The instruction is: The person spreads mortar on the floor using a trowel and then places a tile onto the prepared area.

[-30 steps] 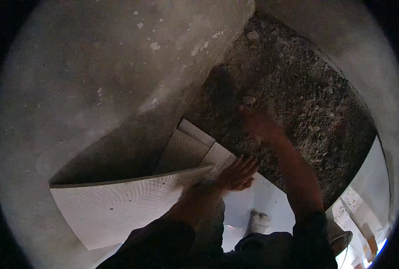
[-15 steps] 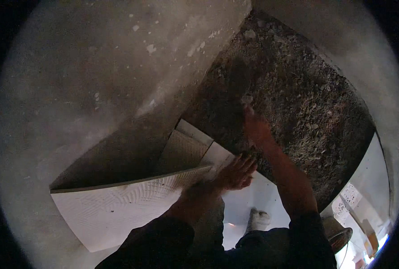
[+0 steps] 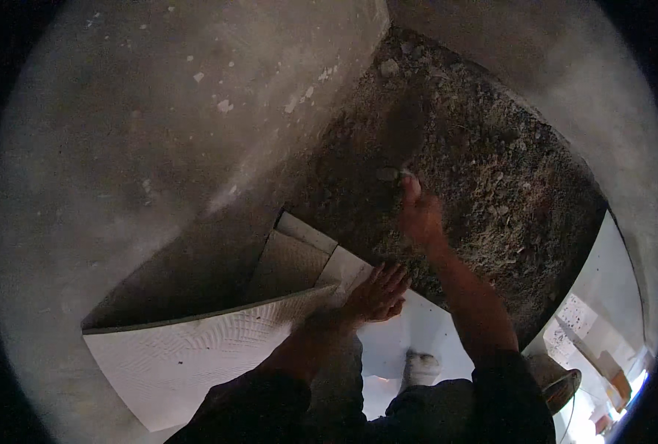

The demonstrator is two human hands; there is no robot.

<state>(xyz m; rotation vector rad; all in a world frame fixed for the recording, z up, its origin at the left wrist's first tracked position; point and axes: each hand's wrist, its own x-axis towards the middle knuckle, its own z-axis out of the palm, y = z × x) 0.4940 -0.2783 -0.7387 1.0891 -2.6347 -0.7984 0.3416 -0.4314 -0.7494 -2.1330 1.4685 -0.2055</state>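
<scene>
Left hand (image 3: 377, 293) rests, fingers moderately spread, on white floor tile (image 3: 418, 325); leaning weight could shift it. Right hand (image 3: 422, 222), over rough rubble (image 3: 507, 192): its grip I cannot tell.

Left grip (image 3: 379, 292) palm down, fingers extended, fairly flat. Left forearm (image 3: 308, 348) angles up and right. Right grip (image 3: 421, 216) farther forward, fingers look curled, too dim to call closure. Right forearm (image 3: 473, 300) reaches up-left. Both bare below dark sleeves (image 3: 244, 403).
</scene>
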